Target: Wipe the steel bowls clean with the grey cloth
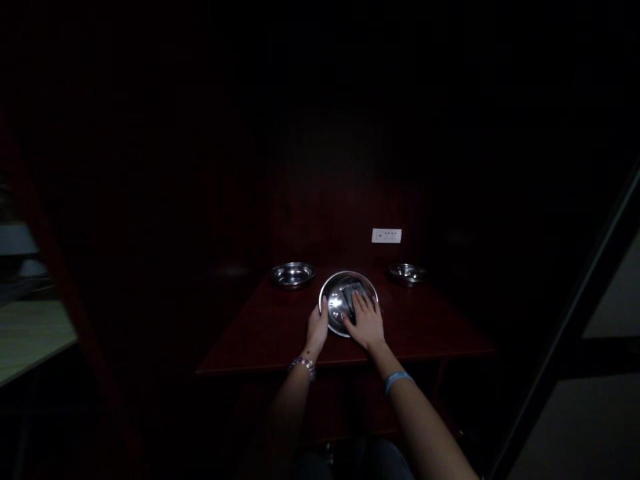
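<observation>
A shiny metal bowl [336, 293] is held tilted toward me above the front part of the dark red table. My left hand [317, 328] grips its left rim, with the thumb on the inside edge. Inside the bowl, my right hand [367, 321] presses a dark grey cloth [351, 291] against the metal with its fingers laid over it. Part of the cloth is hidden under those fingers. Bright light spots reflect off the bowl's inner surface.
On the dark red table [260, 343], a wide metal bowl [293, 275] stands at the back left and a smaller metal bowl [409, 274] at the back right. A white power socket [387, 235] is on the back wall. Dark panels enclose both sides.
</observation>
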`<state>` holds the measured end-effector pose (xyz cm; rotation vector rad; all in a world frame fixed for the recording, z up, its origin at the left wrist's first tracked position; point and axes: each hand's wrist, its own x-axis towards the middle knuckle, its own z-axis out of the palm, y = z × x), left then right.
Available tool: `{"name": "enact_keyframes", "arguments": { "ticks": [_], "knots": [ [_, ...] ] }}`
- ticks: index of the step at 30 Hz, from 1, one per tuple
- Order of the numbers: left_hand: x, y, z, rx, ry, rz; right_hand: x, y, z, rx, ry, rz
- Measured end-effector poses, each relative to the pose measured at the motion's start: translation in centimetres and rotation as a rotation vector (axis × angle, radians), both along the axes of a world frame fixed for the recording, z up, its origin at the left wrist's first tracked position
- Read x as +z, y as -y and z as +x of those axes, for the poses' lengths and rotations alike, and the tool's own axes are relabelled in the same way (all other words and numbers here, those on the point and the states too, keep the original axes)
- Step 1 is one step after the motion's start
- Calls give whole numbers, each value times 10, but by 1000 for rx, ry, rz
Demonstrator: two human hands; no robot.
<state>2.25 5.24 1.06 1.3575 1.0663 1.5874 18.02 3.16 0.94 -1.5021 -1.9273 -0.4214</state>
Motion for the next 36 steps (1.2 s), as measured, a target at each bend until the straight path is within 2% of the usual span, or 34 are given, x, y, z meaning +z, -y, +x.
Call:
{"name": "enact_keyframes", "arguments": {
  "ticks": [11,23,27,33,36],
  "knots": [
    [4,3,2,-51,28,3,4,1,4,79,53,-70],
    [0,0,1,-45,81,52,19,13,3,414,-11,-184],
    [-2,-2,0,20,8,52,21,16,3,427,-67,-245],
    [-9,-7,-2,33,-71,73,24,20,1,390,-122,-317],
    [-12,-9,-3,78,-137,69,26,22,1,374,-140,-320]
  ]
}}
